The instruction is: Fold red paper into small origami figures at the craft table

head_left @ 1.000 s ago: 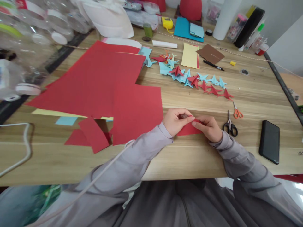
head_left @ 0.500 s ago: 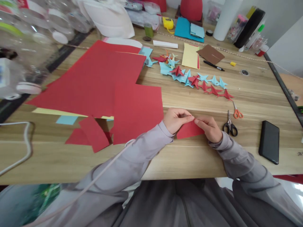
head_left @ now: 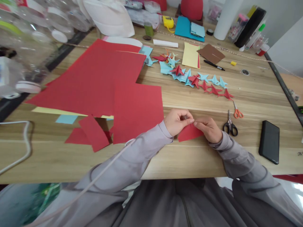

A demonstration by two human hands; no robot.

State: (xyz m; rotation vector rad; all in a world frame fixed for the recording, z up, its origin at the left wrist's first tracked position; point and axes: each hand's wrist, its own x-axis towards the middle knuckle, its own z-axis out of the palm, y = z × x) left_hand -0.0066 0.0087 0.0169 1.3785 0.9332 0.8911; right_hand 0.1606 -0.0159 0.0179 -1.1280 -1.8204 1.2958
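Observation:
A small piece of red paper (head_left: 189, 133) hangs between my two hands, just above the table's front part. My left hand (head_left: 177, 121) pinches its top edge between thumb and fingers. From the other side, my right hand (head_left: 208, 128) grips the same edge, the fingertips of both hands almost touching. A short crease line shows near the top of the paper; the part under my fingers is hidden. Left of my hands lies a large red sheet (head_left: 138, 113). Black-handled scissors (head_left: 229, 126) rest to the right of my right hand.
Folded red and blue paper cranes (head_left: 194, 81) lie in rows beyond my hands. Orange scissors (head_left: 237, 113) and a black phone (head_left: 269, 142) are at the right. Red paper strips (head_left: 94, 134) lie front left. Plastic bottles (head_left: 59, 23) crowd the back left, and a yellow tape measure (head_left: 168, 22) sits behind.
The red paper has tilted and dropped slightly at its lower edge between my hands. Both hands keep their pinch in nearly the same place.

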